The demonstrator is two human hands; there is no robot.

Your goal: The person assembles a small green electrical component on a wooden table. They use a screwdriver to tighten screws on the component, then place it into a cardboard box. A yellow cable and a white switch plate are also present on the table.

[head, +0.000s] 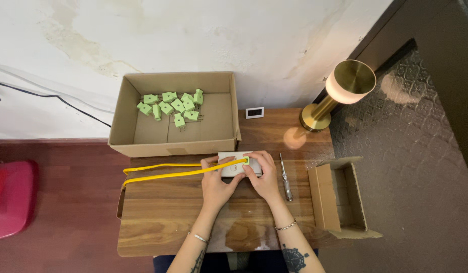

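Wooden table [163, 222] underneath everything, glossy, set against a stained white wall [193, 35]. At the far left edge of the table, a large open cardboard box [218, 129] holding a loose cluster of small green plugs [172, 107] toward its back left corner. At the right edge, a smaller open cardboard box [325, 197], hanging partly past the tabletop. Behind that, near the wall, a brass table lamp [345, 86] with a glowing shade. Off to the far left on the red floor, a red plastic thing [9, 197], only partly visible. Centre of the table, just in front of the large box: a white socket block [235, 169], lying flat, framed by both hands and partly covered by them. Left hand [216, 184] resting on the block's left and near side, fingers curled, thumb up on top. Right hand [264, 177] on the block's right end, fingers bent over it, fingertips pinching a green plug [245, 161] against the block's top face. From that plug, a flat yellow cable [163, 174] running left across the table, over the left hand's fingers, doubling back in a long loop near the table's left edge. Just right of the right hand, apart from it, a slim screwdriver [285, 178] lying lengthwise. Near the wall, a small white rectangular display [254, 112].
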